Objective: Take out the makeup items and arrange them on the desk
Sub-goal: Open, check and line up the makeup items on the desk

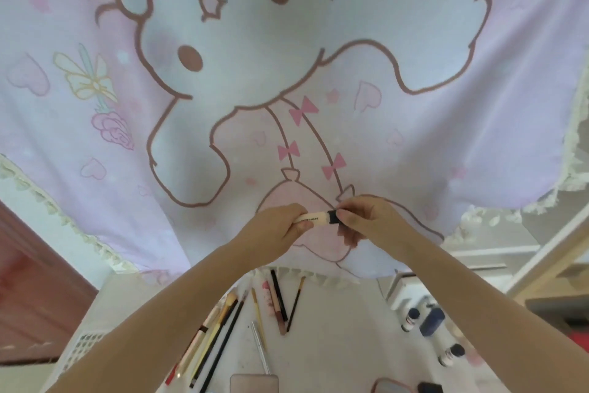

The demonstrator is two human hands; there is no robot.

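I hold a small cream makeup tube (314, 218) with a black cap (332, 217) up in front of the pink cartoon curtain. My left hand (282, 227) grips the tube's body. My right hand (366, 220) pinches the black cap between fingers and thumb. Below on the white desk (338, 338) lie several brushes and pencils (223, 325) in rough rows, with more pencils (280, 300) nearer the curtain's hem.
A pink curtain (287, 74) with a lace hem hangs over the desk's far side. Small dark-capped bottles (411, 317) and a blue container (432, 321) stand at the right. A pink compact (253, 383) and another case (392, 387) lie at the near edge.
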